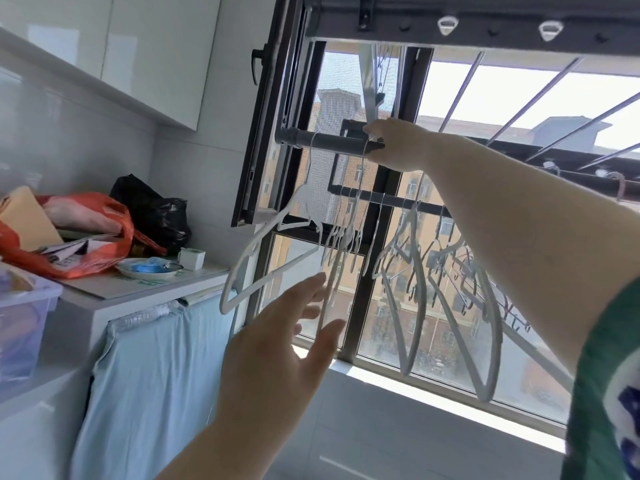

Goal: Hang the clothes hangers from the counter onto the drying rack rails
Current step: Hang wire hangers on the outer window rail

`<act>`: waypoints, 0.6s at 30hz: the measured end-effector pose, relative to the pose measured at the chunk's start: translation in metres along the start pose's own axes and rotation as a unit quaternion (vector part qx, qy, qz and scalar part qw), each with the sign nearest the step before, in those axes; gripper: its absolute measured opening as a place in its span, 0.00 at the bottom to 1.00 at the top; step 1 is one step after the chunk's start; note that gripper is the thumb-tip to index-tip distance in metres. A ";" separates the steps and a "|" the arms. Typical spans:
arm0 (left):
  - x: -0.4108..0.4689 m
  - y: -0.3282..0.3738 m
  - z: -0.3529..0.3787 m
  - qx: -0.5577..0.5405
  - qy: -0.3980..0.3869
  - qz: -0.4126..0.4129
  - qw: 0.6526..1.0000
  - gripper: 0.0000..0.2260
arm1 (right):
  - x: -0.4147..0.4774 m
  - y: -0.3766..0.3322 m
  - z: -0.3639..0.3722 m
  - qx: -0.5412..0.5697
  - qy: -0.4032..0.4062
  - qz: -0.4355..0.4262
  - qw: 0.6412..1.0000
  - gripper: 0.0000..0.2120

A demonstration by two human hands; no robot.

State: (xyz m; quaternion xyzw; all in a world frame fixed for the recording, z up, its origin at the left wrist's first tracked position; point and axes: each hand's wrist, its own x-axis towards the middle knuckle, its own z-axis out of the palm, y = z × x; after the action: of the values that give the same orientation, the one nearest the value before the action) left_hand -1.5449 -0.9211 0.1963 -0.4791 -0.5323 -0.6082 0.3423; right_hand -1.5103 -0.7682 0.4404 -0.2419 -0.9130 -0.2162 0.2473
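Observation:
A dark upper rail (pixel 332 144) of the drying rack crosses the window. My right hand (pixel 394 143) is raised to its end and pinches the hook of a white hanger (pixel 341 258) at the rail. Another white hanger (pixel 273 251) hangs tilted from the rail's left part. My left hand (pixel 280 344) is lifted below them with fingers spread and straight, its fingertips close to the hangers' lower parts, holding nothing. Several more white hangers (pixel 450 292) hang from the lower rail (pixel 391 199).
The white counter (pixel 138 289) at left carries an orange bag (pixel 86 237), a black bag (pixel 152 209), a small plate (pixel 145 268), a white cup (pixel 191 258) and a clear plastic box (pixel 20 320). A light blue cloth (pixel 145 386) hangs below. White cabinets (pixel 114 53) overhang.

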 end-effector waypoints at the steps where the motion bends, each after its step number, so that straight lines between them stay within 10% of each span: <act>1: 0.000 0.000 -0.001 -0.001 0.001 0.002 1.000 0.19 | -0.002 0.001 -0.002 0.005 0.002 0.001 1.000 0.21; 18: 0.005 0.036 -0.043 0.040 -0.016 0.034 0.999 0.23 | -0.097 0.007 -0.070 -0.013 0.067 0.071 0.995 0.19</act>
State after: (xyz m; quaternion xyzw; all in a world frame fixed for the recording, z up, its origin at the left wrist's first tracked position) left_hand -1.5222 -0.9702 0.2136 -0.4928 -0.5446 -0.5669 0.3730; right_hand -1.4084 -0.8312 0.4426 -0.2940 -0.8721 -0.2261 0.3193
